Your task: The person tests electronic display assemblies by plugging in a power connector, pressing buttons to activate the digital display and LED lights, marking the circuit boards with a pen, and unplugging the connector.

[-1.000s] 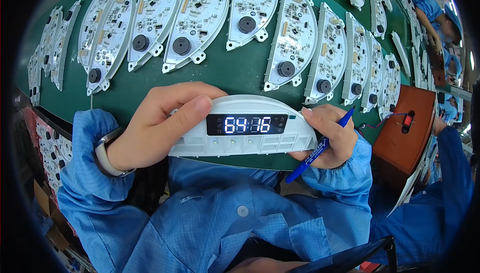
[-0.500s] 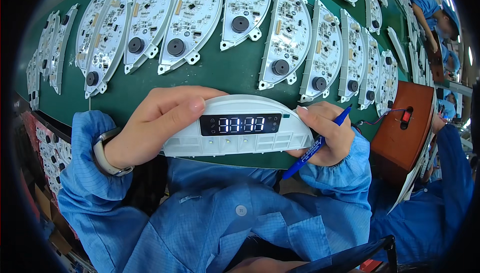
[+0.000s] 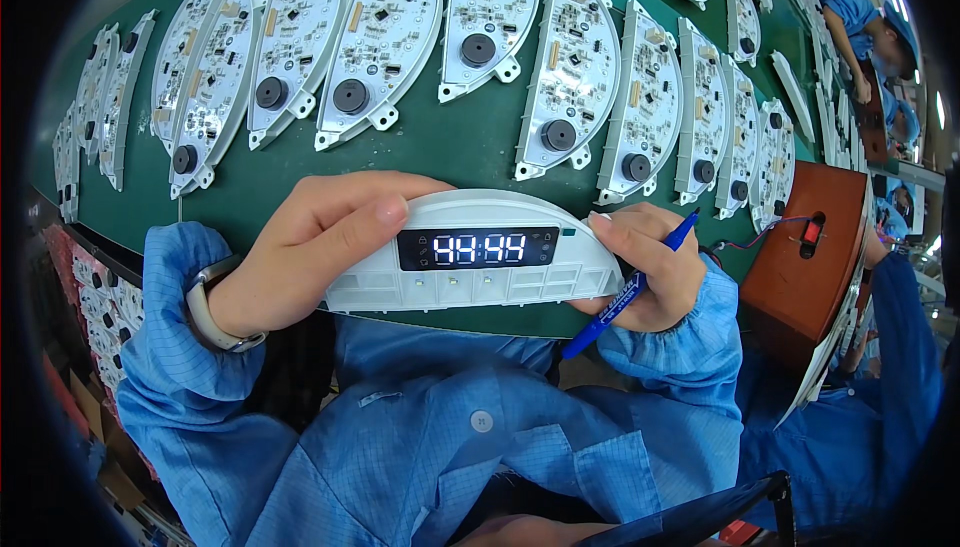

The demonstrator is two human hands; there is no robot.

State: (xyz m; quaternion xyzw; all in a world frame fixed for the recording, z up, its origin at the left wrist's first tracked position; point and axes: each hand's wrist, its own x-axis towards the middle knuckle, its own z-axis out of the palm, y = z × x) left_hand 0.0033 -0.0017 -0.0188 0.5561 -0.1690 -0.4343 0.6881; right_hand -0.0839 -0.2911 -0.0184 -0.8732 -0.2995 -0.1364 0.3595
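I hold a white arched display panel [image 3: 470, 287] upright in front of me, above the near edge of the green belt [image 3: 470, 152]. Its dark window shows lit white digits. My left hand [image 3: 310, 247] grips the panel's left end, thumb across the front. My right hand [image 3: 640, 267] grips the right end and also holds a blue pen [image 3: 625, 292] pointing down and left between its fingers. Both sleeves are blue; a watch sits on my left wrist.
Several white circuit boards [image 3: 385, 42] with black round buzzers lie in rows on the green belt. A brown wooden box [image 3: 805, 277] with a red switch and wires stands at the right. Another person in blue [image 3: 850, 17] works at the far right.
The digits on the panel's display have changed between frames. My hands and the panel have stayed nearly in place, shifting slightly left.
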